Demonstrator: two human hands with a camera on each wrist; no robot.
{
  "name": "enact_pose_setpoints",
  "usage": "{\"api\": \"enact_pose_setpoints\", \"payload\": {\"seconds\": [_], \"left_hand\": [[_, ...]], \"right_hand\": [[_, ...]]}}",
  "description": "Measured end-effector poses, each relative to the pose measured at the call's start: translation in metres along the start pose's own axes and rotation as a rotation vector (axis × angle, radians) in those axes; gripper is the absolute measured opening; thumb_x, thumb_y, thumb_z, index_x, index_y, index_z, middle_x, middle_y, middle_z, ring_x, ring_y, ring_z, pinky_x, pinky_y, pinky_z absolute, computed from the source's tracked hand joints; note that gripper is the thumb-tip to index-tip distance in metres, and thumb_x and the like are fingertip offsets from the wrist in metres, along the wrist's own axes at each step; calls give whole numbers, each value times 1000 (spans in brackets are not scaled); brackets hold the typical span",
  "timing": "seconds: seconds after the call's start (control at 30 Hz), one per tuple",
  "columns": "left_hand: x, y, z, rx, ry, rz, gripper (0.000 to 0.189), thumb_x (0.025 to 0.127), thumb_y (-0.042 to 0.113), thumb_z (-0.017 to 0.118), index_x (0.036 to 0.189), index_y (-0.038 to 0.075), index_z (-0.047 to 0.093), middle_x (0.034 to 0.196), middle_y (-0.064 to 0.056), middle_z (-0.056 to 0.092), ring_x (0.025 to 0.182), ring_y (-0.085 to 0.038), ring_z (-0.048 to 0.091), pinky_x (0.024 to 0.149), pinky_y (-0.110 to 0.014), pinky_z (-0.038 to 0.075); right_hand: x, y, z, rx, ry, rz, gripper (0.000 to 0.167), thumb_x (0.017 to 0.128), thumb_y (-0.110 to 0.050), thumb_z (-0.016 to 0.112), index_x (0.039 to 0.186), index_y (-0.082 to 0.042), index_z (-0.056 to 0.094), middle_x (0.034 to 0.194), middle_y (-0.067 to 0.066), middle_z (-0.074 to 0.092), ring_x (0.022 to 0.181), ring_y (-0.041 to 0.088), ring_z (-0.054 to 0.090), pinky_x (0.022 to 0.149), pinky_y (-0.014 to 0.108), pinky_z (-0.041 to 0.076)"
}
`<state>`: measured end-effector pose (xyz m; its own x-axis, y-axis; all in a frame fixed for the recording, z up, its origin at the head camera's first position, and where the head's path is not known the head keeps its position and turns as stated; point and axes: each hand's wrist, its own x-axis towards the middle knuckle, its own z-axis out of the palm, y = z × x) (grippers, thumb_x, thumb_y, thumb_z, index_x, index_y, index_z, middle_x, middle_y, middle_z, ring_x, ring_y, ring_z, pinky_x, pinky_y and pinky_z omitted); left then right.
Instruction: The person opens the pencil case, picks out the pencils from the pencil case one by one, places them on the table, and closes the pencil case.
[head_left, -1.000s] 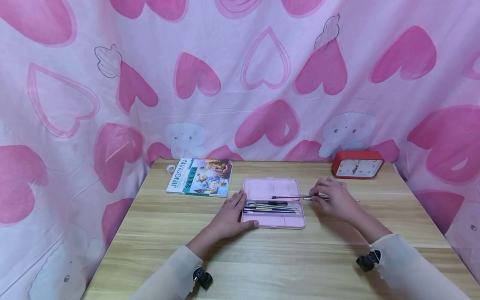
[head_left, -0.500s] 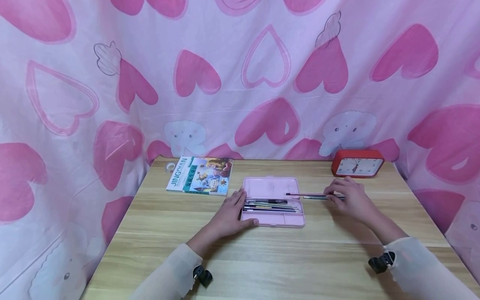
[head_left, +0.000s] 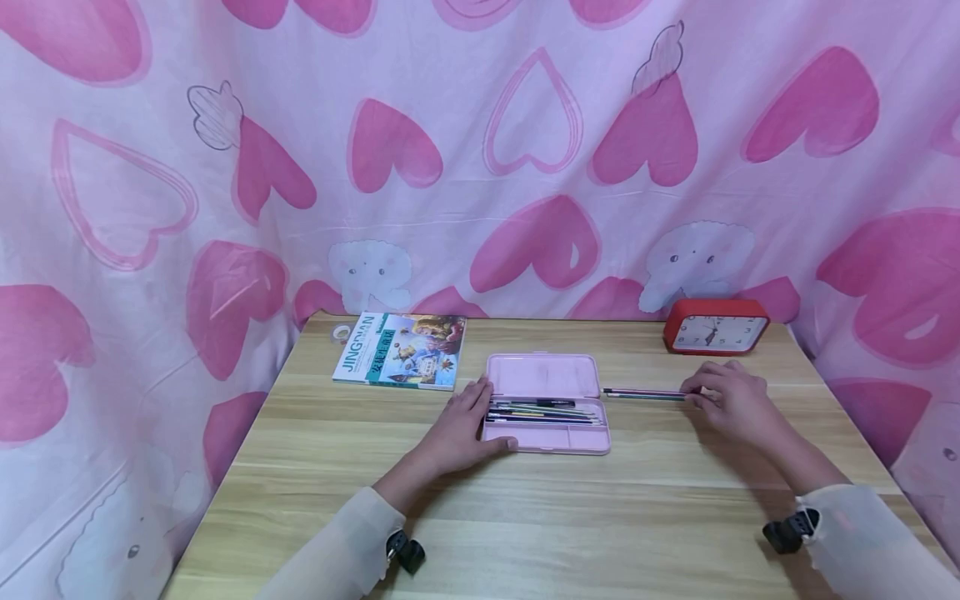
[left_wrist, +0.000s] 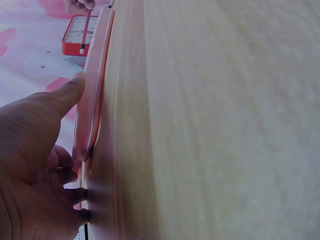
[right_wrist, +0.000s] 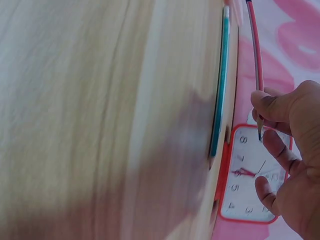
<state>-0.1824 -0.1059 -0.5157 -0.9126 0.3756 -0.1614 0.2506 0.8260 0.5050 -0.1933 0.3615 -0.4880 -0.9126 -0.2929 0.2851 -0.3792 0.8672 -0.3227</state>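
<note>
The pink pencil case [head_left: 543,377] lies with its lid laid back, and several pencils [head_left: 536,417] plus a black pen [head_left: 555,403] fill its long compartment. My left hand [head_left: 457,433] rests against the case's left end, fingers extended, thumb [left_wrist: 70,95] touching its front side. To the right, my right hand [head_left: 731,407] pinches a red pencil [right_wrist: 256,55] between thumb and fingers, near its sharpened end. The red pencil is above the table in the right wrist view. Below it a green pencil [right_wrist: 220,85] lies on the wood.
A red alarm clock [head_left: 716,327] stands at the back right, behind my right hand. At the back left lie a picture-covered book [head_left: 405,350] and a roll of clear tape [head_left: 341,333]. A pink heart-print curtain [head_left: 420,225] hangs along the table's back edge.
My right hand has moved right and slightly nearer, drawing the red pencil from over the case to beside it, above the green pencil. The left hand stays in place.
</note>
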Motion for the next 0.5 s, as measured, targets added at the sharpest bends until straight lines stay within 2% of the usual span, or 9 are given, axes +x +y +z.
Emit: {"api": "enact_pose_setpoints", "payload": {"seconds": [0.13,0.3,0.5], "left_hand": [[0,0,0,-1,0,-1,116,95,77,70,179,15,18,189,-2,12,176,-31,9,143,-54,13],[0,0,1,-9,8,10,116,95,73,73,178,12,20,188,-5,13,175,-34,11,143,-57,16],[1,0,1,8,6,4,116,95,74,72,178,13,19,188,-4,12,176,-32,10,143,-56,15]], "right_hand": [[-4,10,0,-2,-33,34,23,87,-1,90,102,-18,86,104,5,78,100,28,52,79,49,32],[-7,20,2,7,-78,85,21,90,-3,88,105,-17,86,107,7,77,105,31,52,82,56,35],[-8,26,5,15,-115,113,19,93,-4,86,108,-16,86,109,9,76,105,33,50,85,63,36]]}}
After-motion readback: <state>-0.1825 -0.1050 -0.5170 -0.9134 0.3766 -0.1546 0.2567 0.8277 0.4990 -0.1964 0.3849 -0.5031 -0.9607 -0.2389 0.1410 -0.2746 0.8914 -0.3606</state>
